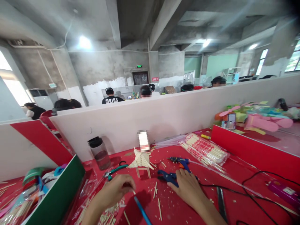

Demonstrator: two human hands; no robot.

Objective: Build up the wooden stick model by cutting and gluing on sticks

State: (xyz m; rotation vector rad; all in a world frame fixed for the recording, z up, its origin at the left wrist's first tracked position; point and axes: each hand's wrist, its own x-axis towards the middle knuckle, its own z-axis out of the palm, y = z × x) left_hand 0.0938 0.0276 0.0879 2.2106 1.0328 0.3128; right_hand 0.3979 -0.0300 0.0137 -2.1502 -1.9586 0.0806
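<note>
Left hand curled, right hand outspread, stick-built pavilion model beyond and between

At left: fingers bent in toward the thumb, with a pale sliver at the tips; whether pinched there or merely behind, impossible to tell. Just below these fingertips, a blue pen-like rod, slanting toward the near edge of view.

At right: palm down, fingers forward and loosely spread, thumb beside the handles of blue-handled pliers; no closed grip visible. Just past these fingertips, a blue glue gun.

Beyond and between both hands: pavilion model upright on thin legs on the red tabletop, pointed at the roof corners, touched by neither hand. Between the hands, on the near side of the model, loose sticks; beyond the left hand, green-handled pliers; farther off past the right, bagged sticks.

Step in hand, as judged: handling of small stick stock and hand tools beside the model. Required of the next move, probably: firm closure of the right fingers around the plier handles, clear of the glue gun's nozzle.
</note>
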